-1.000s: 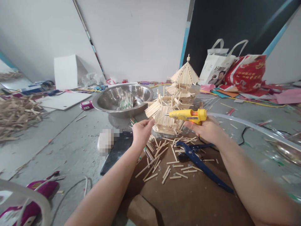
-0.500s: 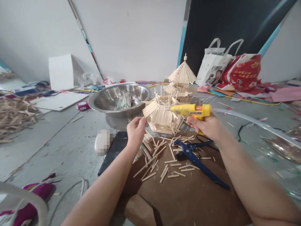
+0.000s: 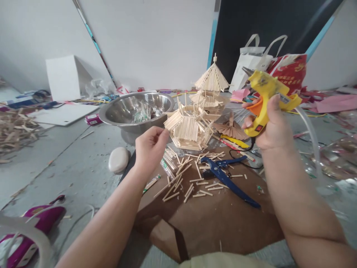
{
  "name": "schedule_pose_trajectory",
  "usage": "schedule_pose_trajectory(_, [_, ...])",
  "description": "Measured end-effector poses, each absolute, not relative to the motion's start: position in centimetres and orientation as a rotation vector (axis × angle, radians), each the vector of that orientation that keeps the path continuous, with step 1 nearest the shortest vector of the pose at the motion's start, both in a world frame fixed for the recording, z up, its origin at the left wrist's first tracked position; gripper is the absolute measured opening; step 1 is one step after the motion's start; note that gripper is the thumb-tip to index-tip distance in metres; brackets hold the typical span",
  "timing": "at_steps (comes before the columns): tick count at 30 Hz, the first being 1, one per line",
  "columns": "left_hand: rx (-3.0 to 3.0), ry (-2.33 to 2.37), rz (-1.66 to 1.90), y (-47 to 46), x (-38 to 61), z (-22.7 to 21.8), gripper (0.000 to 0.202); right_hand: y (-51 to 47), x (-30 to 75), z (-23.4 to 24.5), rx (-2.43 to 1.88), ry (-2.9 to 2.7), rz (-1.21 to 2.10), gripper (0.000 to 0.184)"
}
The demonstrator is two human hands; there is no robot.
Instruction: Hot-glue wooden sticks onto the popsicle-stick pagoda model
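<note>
My right hand (image 3: 269,124) grips a yellow glue gun (image 3: 266,97), raised and tilted with its nozzle pointing up and left, away from the model. My left hand (image 3: 149,147) is curled with fingertips pinched right at the left edge of a small house built of wooden sticks (image 3: 186,128); what the fingers hold is too small to make out. A taller stick pagoda (image 3: 210,87) stands behind it. Loose cut sticks (image 3: 189,178) and blue cutters (image 3: 227,178) lie on brown cardboard (image 3: 217,219) in front.
A steel bowl (image 3: 136,111) with wrapped sticks sits behind my left hand. A white oval stone (image 3: 118,159) lies left of the cardboard. A pile of wood scraps (image 3: 15,132) is at far left, shopping bags (image 3: 276,70) at back right, a pink object (image 3: 41,219) near left.
My right hand lifted the glue gun up and to the right, away from the stick house, tilting its nozzle upward. My left hand stayed at the house's left edge.
</note>
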State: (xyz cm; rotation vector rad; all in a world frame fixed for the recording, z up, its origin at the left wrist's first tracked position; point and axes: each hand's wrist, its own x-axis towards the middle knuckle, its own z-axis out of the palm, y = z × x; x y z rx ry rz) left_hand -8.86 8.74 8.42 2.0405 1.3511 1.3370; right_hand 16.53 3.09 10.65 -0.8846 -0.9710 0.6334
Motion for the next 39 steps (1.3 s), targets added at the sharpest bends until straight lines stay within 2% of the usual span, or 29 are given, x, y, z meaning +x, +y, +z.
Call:
schedule_pose_trajectory(5, [2.507, 1.3, 0.629, 7.8, -9.7, 10.2, 0.017, 2.8, 16.5, 11.1, -0.879, -0.97, 0.613, 0.033])
schedule_pose_trajectory(9, [2.657, 1.268, 0.061, 7.5, -10.3, 9.9, 0.017, 2.5, 16.7, 11.3, -0.839, -0.952, 0.621, 0.035])
schedule_pose_trajectory(13, [2.696, 1.223, -0.262, 7.1, -10.3, 9.0, 0.016, 2.3, 16.7, 11.4, -0.833, -0.967, 0.624, 0.033])
schedule_pose_trajectory(28, [2.733, 0.976, -0.28, 4.8, -9.8, 6.8, 0.025, 1.8, 16.2, 11.7, -0.815, -0.988, 0.621, 0.036])
schedule_pose_trajectory(34, [2.711, 1.116, -0.328, 6.0, -10.0, 5.0, 0.029, 1.7, 16.3, 11.6, -0.805, -1.045, 0.59, 0.031])
schedule_pose_trajectory(39, [2.759, 1.04, -0.239, 5.6, -8.7, 6.0, 0.028, 1.8, 16.2, 11.5, -0.773, -1.079, 0.61, 0.025])
